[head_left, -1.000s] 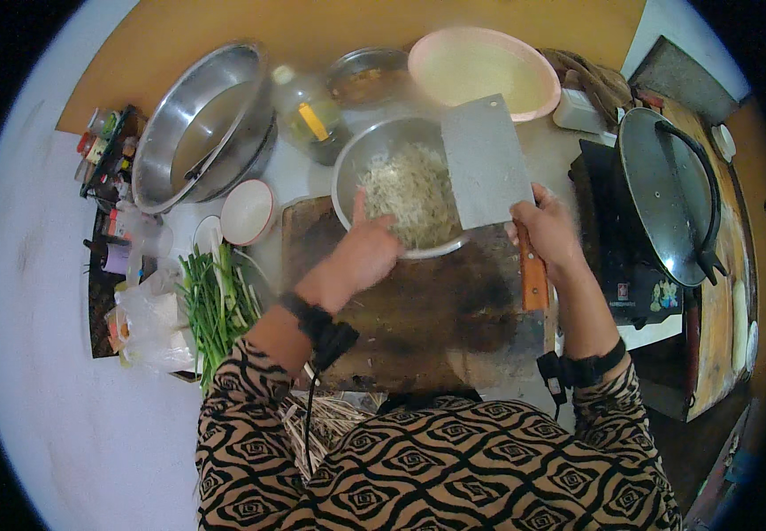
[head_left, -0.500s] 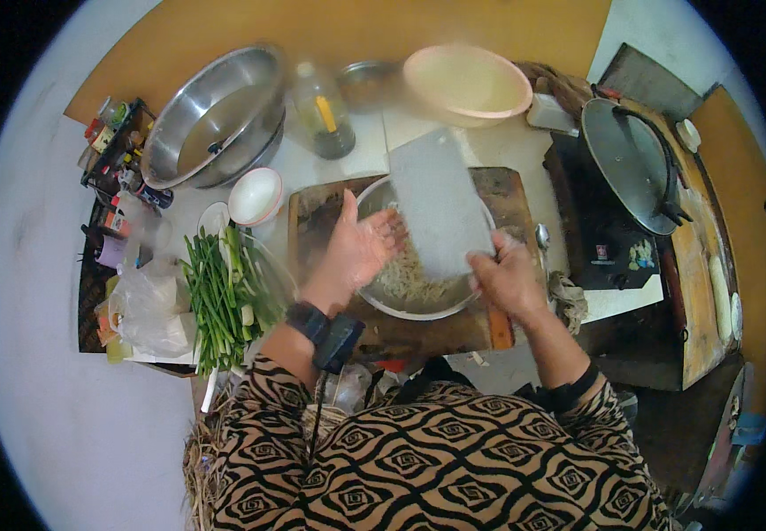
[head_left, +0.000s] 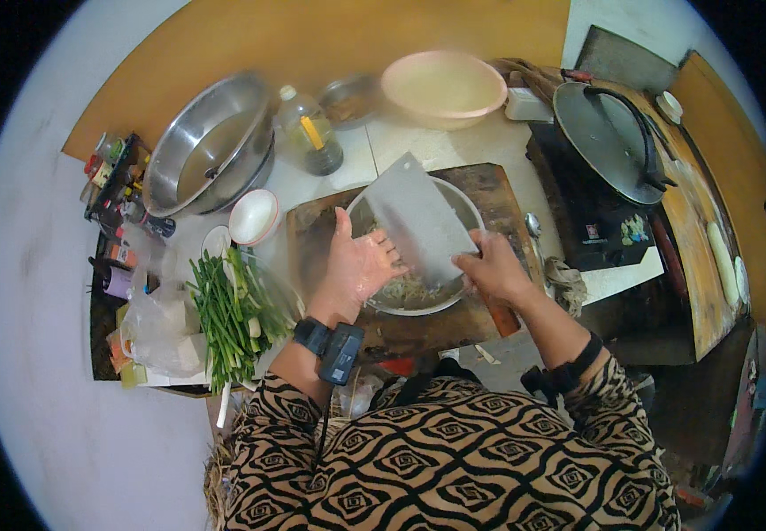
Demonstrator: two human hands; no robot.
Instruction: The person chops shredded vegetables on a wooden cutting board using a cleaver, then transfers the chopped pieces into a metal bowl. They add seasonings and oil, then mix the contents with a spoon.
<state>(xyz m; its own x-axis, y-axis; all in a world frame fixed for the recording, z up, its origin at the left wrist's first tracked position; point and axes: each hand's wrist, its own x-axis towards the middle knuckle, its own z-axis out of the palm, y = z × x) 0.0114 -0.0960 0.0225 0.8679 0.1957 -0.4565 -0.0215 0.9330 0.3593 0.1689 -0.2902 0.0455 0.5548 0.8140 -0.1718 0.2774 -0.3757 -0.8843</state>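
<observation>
Head view: R hand is wrapped round the handle of the cleaver, thumb near the blade's corner; blade slants over the bowl. L hand is spread wide, thumb up, w/ nothing in its grasp, just beside the blade's long edge; can't tell if its fingertips touch. Pale shreds lie in the bowl, partly hidden by blade & L hand; bowl sits on the board. Prob. best to keep a firm grip, esp. if hands are damp, & hold the blade inside the rim so loose bits drop in, not on the board. L fingers should touch only the flat, moving spine twd edge, never along it
</observation>
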